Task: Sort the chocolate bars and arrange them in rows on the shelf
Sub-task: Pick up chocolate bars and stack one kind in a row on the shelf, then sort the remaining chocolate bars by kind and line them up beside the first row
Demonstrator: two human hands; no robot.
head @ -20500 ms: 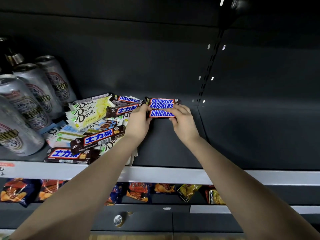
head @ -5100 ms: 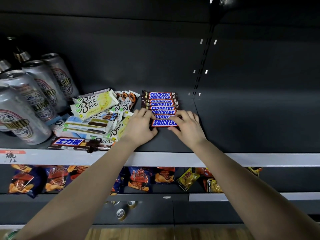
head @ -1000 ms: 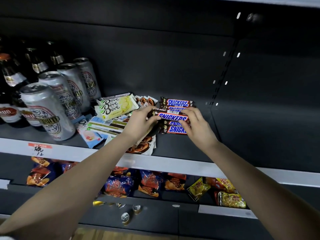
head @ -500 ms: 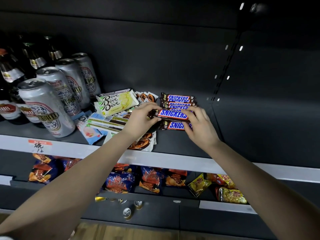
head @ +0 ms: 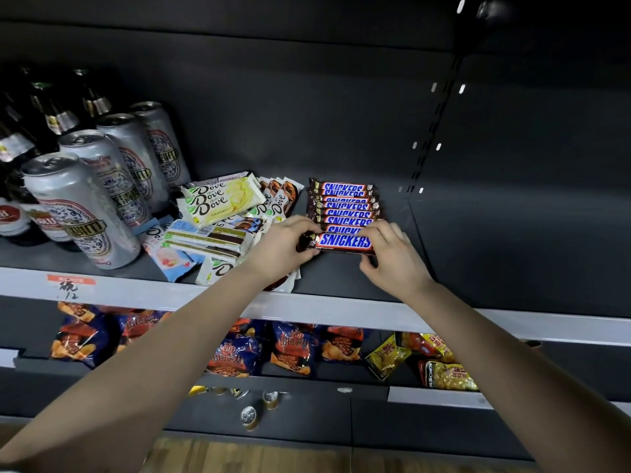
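The shelf (head: 341, 281) is big & dark. The bars sit near its middle, w/ beer cans (head: 85, 206) on the L side.

The Dove pile (head: 222, 213) is messy, not in rows yet. Those packs are flat, thin & prob. snap easy, so lift them flat by the long sides.

Just R of it is the Snickers row (head: 345, 206), bars lying one behind the other, each lapping a bit on the next.

The front bar (head: 345, 241) is at the near end of that row, touching the bar behind it. It looks light & kind of stiff inside, but the wrapper is shiny & slippy, & the crimped ends are floppy. Best to hold it at both ends, fingers on the firm part. Its long side runs L to R, same way as the shelf edge. The name faces up & reads L to R.

L hand (head: 280, 249) pinches the bar's L end. R hand (head: 392, 257) curls its fingers on the R end.
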